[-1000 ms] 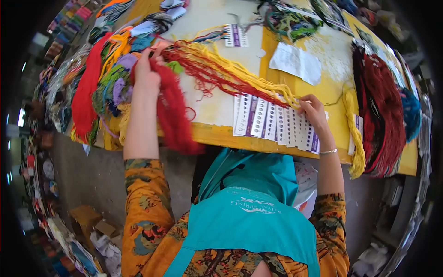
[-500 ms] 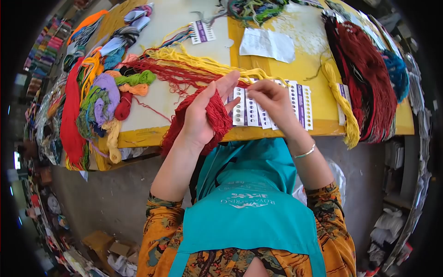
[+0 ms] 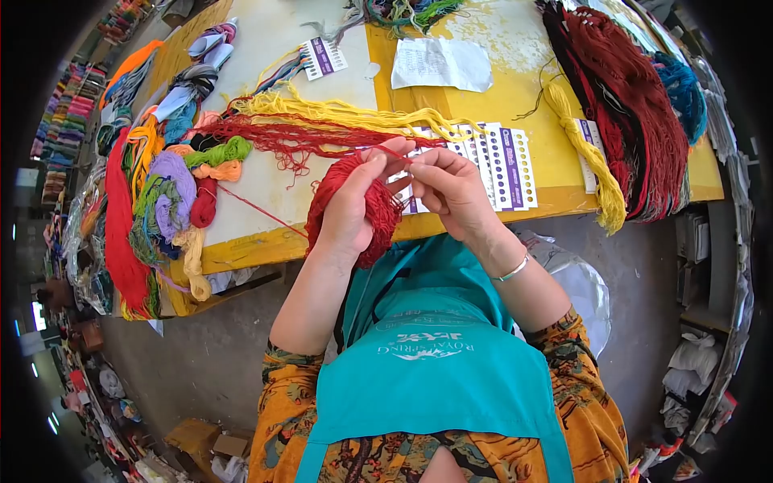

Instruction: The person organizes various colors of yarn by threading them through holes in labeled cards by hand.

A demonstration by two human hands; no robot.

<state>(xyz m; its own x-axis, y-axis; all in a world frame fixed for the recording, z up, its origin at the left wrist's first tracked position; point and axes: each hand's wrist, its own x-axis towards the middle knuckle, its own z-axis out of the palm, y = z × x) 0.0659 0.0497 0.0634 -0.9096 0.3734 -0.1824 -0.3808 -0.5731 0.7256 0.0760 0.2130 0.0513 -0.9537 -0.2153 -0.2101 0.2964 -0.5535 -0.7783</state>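
Observation:
A thick skein of red thread [image 3: 383, 211] hangs around my left hand [image 3: 348, 208], just over the table's front edge. That hand's thumb and fingertips come together near the skein's top. Beside them, my right hand [image 3: 455, 189] pinches a red strand between thumb and forefinger. White cards with holes and purple bands [image 3: 504, 167] lie under and to the right of my hands. Beyond my fingers, loose red threads [image 3: 278, 135] and yellow threads [image 3: 338, 115] stretch across the table. A red strand runs from a small red ball [image 3: 204, 203] toward the skein.
Colourful skeins [image 3: 171, 189] crowd the table's left end. On the right lie a yellow skein [image 3: 581, 141] and a large dark red bundle [image 3: 628, 105]. A white paper [image 3: 441, 64] and a thread card [image 3: 324, 59] sit farther back. A clear plastic bag [image 3: 576, 282] is below the table edge.
My right hand has moved left and down to my left fingertips, now with a red strand in its pinch. My left hand's fingers have curled inward. The view has shifted slightly.

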